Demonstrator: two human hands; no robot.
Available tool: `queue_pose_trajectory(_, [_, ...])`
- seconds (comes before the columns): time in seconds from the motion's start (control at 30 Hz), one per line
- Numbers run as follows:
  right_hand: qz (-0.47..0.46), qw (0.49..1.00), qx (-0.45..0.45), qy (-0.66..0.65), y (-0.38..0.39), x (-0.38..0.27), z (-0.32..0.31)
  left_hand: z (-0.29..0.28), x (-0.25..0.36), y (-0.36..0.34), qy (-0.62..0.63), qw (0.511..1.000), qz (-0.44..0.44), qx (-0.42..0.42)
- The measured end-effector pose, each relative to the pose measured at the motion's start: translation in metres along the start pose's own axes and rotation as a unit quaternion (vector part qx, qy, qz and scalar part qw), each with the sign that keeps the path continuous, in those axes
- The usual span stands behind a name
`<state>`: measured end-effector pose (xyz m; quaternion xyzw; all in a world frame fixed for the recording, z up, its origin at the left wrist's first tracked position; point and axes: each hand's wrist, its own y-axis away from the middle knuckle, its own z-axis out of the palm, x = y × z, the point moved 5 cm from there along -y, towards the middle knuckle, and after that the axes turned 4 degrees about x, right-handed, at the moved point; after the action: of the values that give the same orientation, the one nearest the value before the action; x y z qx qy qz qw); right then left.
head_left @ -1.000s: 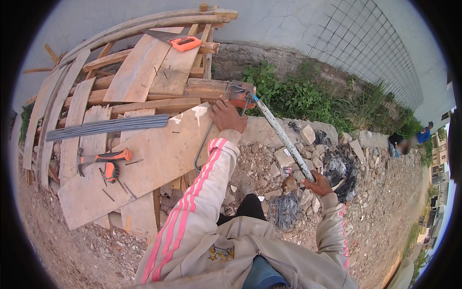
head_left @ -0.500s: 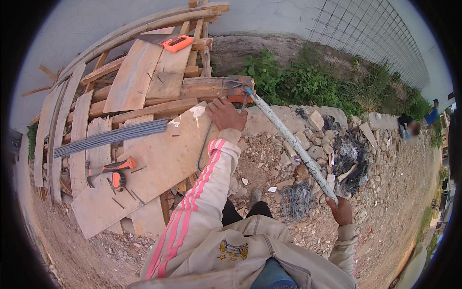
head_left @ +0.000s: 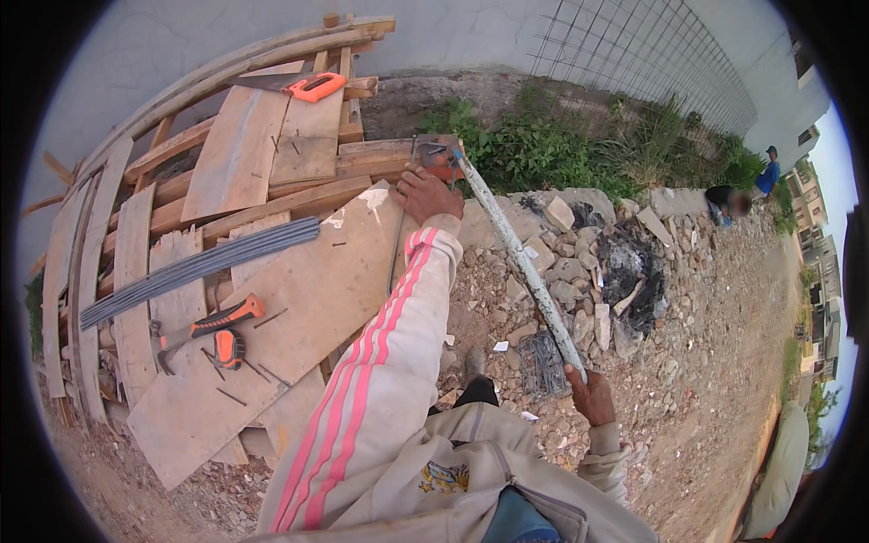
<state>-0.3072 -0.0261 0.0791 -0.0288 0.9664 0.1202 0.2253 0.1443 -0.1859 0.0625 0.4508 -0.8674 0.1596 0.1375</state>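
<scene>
My left hand [head_left: 430, 195] has its fingers wrapped round a thin grey bent rod [head_left: 396, 249] beside a small metal fixture [head_left: 442, 161] with an orange part on a timber. My right hand [head_left: 590, 395] grips the lower end of a long, speckled whitish pipe [head_left: 511, 244], whose blue-marked top meets that fixture. Left of my hands, a bundle of grey rods [head_left: 199, 270], an orange-and-black hammer [head_left: 222, 315], a tape measure [head_left: 230, 348] and several loose nails lie on boards [head_left: 299, 308]. An orange-handled saw [head_left: 315, 86] rests higher on the pile.
A wire mesh [head_left: 652, 63] leans on the wall behind weeds. Rubble [head_left: 561, 271], a charred patch [head_left: 634, 290] and tangled wire [head_left: 543, 362] lie right of me. Two people [head_left: 766, 174] are farther right along the wall. Stacked timber [head_left: 136, 235] fills the left.
My right hand has moved down toward me, swinging the pipe's lower end with it. My left hand stays by the fixture, and the view has shifted slightly.
</scene>
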Motion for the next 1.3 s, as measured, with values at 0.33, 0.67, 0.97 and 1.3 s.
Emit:
queue_pose_trajectory(0.33, [0.08, 0.966, -0.107, -0.221, 0.06, -0.033, 0.033, 0.006, -0.006, -0.003, 0.014, 1.0, -0.013, 0.017])
queue_pose_trajectory(0.67, [0.131, 0.848, -0.315, -0.404, 0.051, -0.013, 0.035, 0.013, 0.001, -0.004, -0.038, 0.997, -0.021, 0.064])
queue_pose_trajectory(0.97, [0.088, 0.868, -0.258, -0.416, 0.086, -0.059, 0.066, 0.051, -0.003, -0.021, -0.095, 0.986, -0.008, 0.14])
queue_pose_trajectory(1.3, [-0.012, 0.988, -0.066, -0.139, 0.026, -0.015, 0.041, 0.009, 0.006, -0.001, -0.051, 0.996, -0.022, 0.063])
